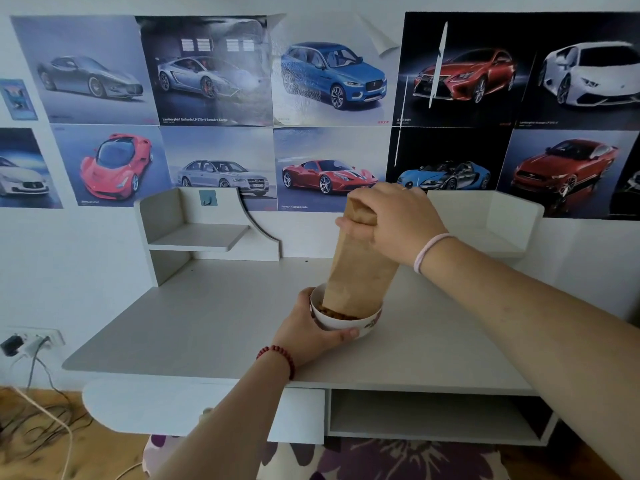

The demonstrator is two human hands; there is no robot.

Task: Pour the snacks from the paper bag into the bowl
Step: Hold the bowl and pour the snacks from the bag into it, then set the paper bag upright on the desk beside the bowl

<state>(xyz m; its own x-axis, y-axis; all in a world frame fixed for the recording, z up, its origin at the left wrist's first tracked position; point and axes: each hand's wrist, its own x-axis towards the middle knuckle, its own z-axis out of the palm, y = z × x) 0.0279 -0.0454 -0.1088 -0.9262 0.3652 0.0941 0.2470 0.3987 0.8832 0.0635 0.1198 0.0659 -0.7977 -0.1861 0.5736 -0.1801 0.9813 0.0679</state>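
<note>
A brown paper bag (358, 271) stands upside down, its open mouth inside a white bowl (346, 325) on the grey desk (207, 323). Brown snacks (332, 314) show in the bowl at the bag's mouth. My right hand (394, 220) grips the bag's folded bottom end, held up at the top. My left hand (308, 332) wraps around the bowl's near left side, thumb along its front wall. Most of the bowl's inside is hidden by the bag.
Small white shelves (194, 233) stand at the desk's back left and back right (491, 223). Car posters cover the wall behind. A drawer and an open compartment (433, 414) sit under the desktop. Cables and a wall socket (34, 341) are at the left, by the floor.
</note>
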